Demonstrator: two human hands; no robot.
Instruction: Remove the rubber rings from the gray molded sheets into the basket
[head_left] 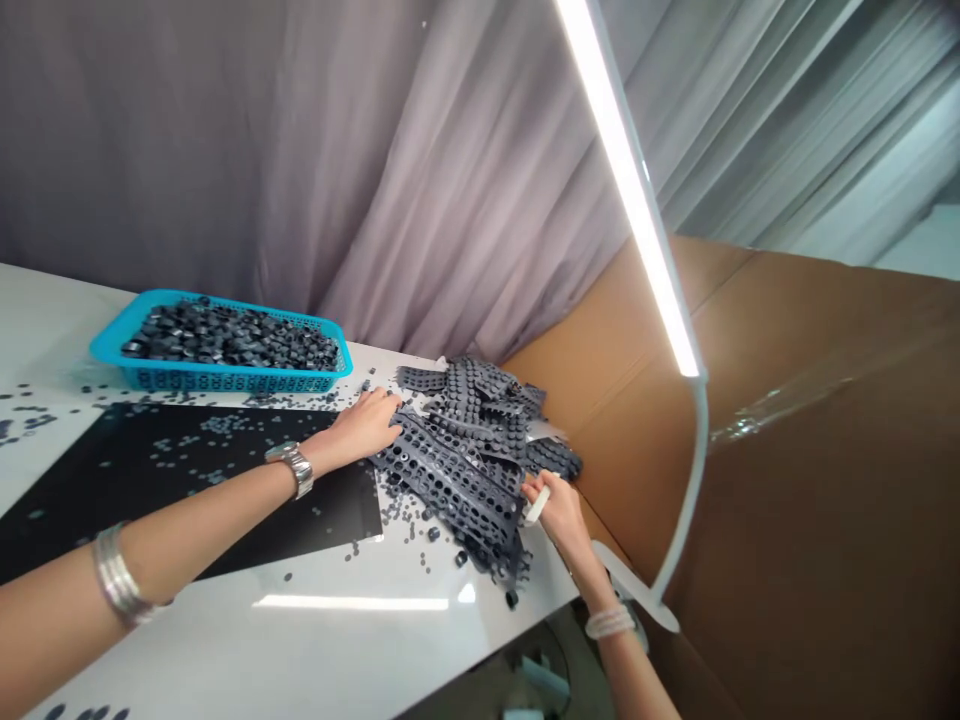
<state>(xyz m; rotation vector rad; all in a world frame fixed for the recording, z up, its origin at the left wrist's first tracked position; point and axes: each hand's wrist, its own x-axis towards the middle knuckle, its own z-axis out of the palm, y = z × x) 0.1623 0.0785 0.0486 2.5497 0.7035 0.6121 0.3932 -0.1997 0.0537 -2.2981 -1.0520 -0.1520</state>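
A dark grey sheet punched with rows of round holes (457,480) lies slantwise on the white table. My left hand (367,428) is at its upper left end, fingers curled over the edge and gripping it. Near the sheet's right end, my right hand (559,508) is closed around a small off-white handle (538,505); the tool's working end is hidden. Behind the sheet is a heap of similar dark perforated strips (487,395). Small black ring-like pieces (461,558) and dark discs lie around the sheet.
A blue plastic basket (349,358) full of small black pieces stands at the back left. Scattered discs lie on a black mat (255,530). A lit lamp (637,200) leans over the right side, beside a brown cardboard wall (810,480). The table's front edge drops off at lower right.
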